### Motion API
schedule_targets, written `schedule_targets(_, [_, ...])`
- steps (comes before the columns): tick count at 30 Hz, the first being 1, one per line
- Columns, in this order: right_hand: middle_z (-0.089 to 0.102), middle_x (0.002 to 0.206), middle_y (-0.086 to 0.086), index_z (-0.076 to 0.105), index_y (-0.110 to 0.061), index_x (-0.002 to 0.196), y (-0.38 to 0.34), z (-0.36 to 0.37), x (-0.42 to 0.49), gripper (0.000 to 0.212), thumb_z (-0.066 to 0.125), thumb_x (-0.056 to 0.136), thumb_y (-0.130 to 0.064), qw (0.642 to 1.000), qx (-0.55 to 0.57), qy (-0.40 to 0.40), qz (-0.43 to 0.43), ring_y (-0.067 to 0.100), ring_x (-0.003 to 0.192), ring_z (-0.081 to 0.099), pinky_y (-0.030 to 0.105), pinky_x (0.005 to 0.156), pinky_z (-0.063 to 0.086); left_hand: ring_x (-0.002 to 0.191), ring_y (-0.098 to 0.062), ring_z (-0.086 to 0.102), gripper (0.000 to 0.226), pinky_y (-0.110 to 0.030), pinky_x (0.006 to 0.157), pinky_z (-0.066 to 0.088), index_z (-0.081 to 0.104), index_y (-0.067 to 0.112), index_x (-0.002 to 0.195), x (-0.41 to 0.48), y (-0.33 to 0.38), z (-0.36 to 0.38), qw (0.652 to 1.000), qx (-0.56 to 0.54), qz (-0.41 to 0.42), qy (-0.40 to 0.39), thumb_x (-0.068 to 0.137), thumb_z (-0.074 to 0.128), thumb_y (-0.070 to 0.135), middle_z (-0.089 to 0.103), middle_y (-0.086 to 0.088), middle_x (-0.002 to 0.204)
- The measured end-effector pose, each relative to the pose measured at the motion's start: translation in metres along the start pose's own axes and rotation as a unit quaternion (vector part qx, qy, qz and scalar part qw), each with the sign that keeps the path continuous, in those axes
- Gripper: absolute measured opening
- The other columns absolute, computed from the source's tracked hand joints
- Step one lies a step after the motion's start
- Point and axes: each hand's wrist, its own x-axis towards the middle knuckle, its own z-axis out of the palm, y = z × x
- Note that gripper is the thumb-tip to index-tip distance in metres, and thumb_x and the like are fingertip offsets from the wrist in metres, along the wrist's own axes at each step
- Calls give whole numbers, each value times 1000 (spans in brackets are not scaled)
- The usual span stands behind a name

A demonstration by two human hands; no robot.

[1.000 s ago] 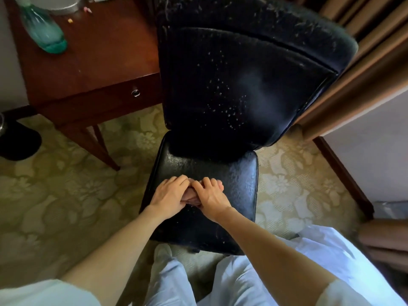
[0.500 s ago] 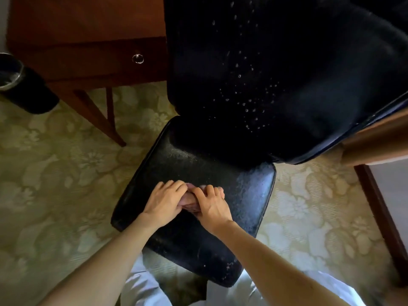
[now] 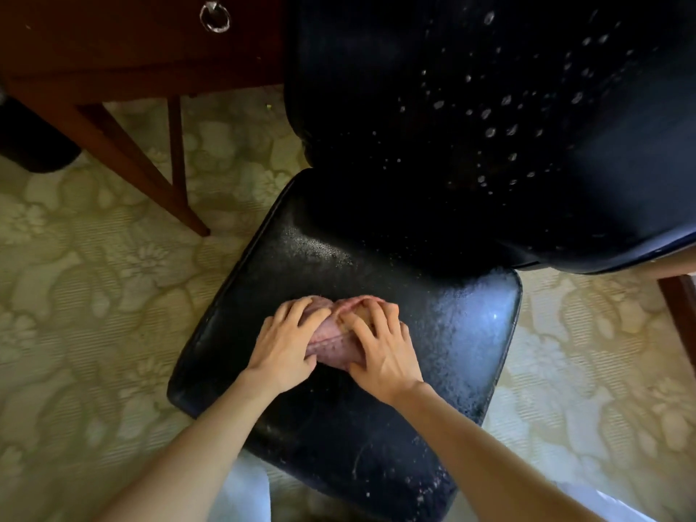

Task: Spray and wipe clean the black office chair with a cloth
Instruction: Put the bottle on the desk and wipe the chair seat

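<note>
The black office chair fills the middle of the view: its seat [image 3: 452,333] is speckled with fine spray mist, and its backrest [image 3: 470,107] above carries scattered droplets. A pink cloth [image 3: 333,340] lies bunched on the middle of the seat. My left hand [image 3: 286,342] presses on the cloth's left side with fingers spread. On the right side my right hand [image 3: 380,346] presses it down too, fingers curled over the cloth's top edge. Most of the cloth is hidden under both palms.
A dark wooden desk [image 3: 113,62] with a ring drawer pull [image 3: 214,17] stands at the upper left, its legs [image 3: 150,171] reaching the patterned beige carpet [image 3: 75,295]. A dark round object [image 3: 30,145] sits under the desk's left edge. A wooden post [image 3: 678,314] is at right.
The view has tipped further down and closer to the seat. Both hands stay on the pink cloth, now spread flatter over it, with more cloth showing between them.
</note>
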Motion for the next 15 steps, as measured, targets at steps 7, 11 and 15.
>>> schedule_targets(7, [43, 139, 12, 46, -30, 133, 7, 22, -2, 67, 66, 69, -35, 1000, 19, -12, -15, 42, 120, 39, 46, 80, 55, 135, -24, 25, 66, -40, 110, 33, 36, 32, 141, -7, 7, 14, 1000, 25, 6, -7, 82, 65, 34, 22, 1, 150])
schedule_targets(11, [35, 144, 5, 46, -29, 135, 11, 19, -4, 62, 63, 77, -39, 999, -4, -29, -25, 32, 129, 31, 41, 97, 46, 135, -25, 22, 64, -40, 111, 29, 34, 32, 141, -16, 16, 25, 999, 51, -5, 12, 84, 61, 35, 21, 0, 150])
schedule_targets(15, [30, 148, 2, 43, -31, 136, 11, 23, -12, 61, 61, 79, -42, 999, -20, -30, -15, 28, 132, 27, 38, 103, 41, 131, -25, 27, 63, -39, 110, 29, 34, 33, 141, -23, 27, 35, 998, 57, -18, 26, 84, 60, 36, 25, 1, 145])
